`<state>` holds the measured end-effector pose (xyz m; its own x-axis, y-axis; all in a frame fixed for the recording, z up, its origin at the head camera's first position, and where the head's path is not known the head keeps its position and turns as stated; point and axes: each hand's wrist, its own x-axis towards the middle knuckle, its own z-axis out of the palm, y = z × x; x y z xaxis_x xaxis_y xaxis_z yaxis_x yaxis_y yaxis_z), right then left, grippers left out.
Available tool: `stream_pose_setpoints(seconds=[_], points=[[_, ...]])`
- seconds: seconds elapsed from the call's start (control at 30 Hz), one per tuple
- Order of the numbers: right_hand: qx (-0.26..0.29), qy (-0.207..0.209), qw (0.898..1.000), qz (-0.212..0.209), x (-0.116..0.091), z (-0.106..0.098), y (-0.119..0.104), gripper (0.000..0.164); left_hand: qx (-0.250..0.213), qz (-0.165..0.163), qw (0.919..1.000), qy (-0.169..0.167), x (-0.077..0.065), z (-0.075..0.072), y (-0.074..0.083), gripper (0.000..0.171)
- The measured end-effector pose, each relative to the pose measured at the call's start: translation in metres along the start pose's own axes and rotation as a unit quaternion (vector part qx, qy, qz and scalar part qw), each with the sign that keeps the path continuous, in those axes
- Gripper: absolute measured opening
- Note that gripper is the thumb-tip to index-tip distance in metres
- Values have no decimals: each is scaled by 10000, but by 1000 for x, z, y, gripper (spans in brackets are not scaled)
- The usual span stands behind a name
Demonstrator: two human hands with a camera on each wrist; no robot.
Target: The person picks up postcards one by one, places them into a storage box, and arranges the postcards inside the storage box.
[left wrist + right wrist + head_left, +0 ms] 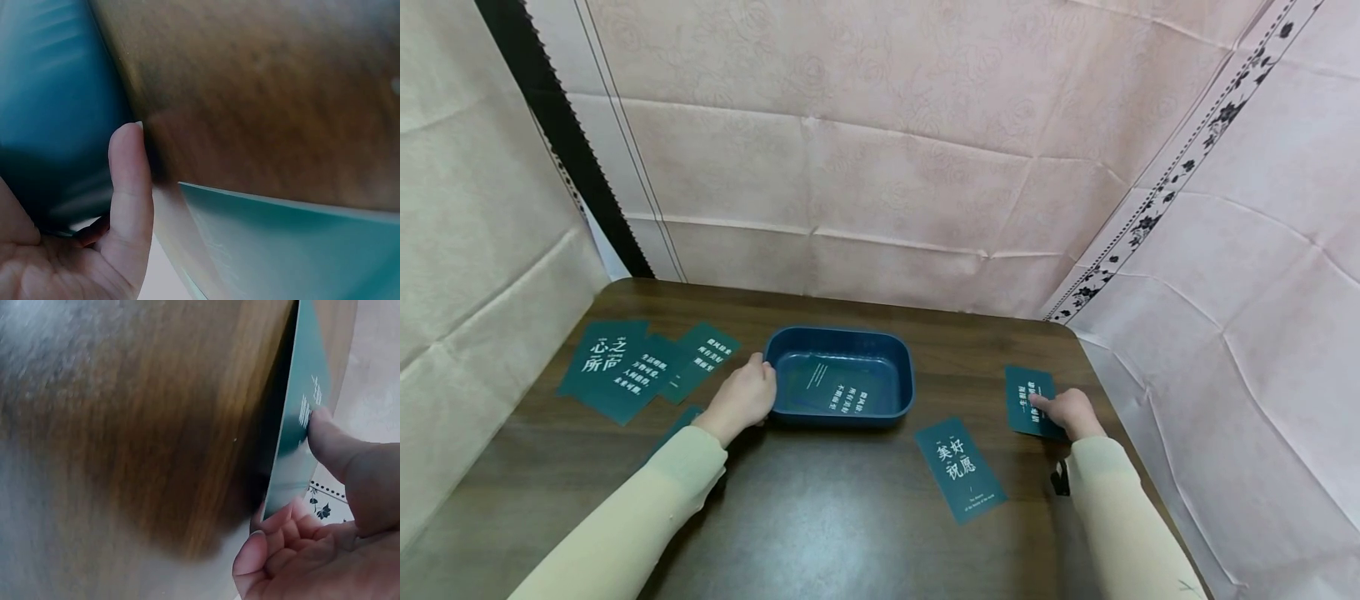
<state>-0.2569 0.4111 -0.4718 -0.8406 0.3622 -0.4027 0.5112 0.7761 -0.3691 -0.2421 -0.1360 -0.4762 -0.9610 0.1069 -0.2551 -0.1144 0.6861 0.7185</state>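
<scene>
My left hand (745, 398) grips the left end of a dark blue rectangular tray (838, 419); in the left wrist view a finger lies along the tray's outer wall (56, 119). Inside the tray lies a green card (831, 387) with white writing. At the right of the table, my right hand (1072, 412) pinches another green card (1024, 385), thumb on its printed face and curled fingers at its underside. The right wrist view shows this card (290, 437) tilted, its near edge raised off the table. Between tray and right hand lies a green card (958, 471) with large white characters.
Several green cards overlap at the table's left, among them a large-lettered card (597, 354) and a smaller-lettered one (703, 357). One more card (677, 425) is partly hidden by the left forearm. Pale cloth (850, 192) hangs behind the brown wooden table (820, 517).
</scene>
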Motion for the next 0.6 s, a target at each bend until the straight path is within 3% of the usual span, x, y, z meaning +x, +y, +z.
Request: stream_pose_setpoints(seconds=[0.17, 0.33, 0.6], points=[[361, -30, 9993, -61, 3, -2, 4, 64, 24, 44, 10000, 26, 0, 0, -1, 63], [1093, -18, 9939, 134, 2, -3, 7, 47, 11, 34, 10000, 39, -1, 1, -1, 62], [1912, 106, 9812, 235, 3, -6, 2, 39, 19, -1, 10000, 76, -1, 1, 1, 63]])
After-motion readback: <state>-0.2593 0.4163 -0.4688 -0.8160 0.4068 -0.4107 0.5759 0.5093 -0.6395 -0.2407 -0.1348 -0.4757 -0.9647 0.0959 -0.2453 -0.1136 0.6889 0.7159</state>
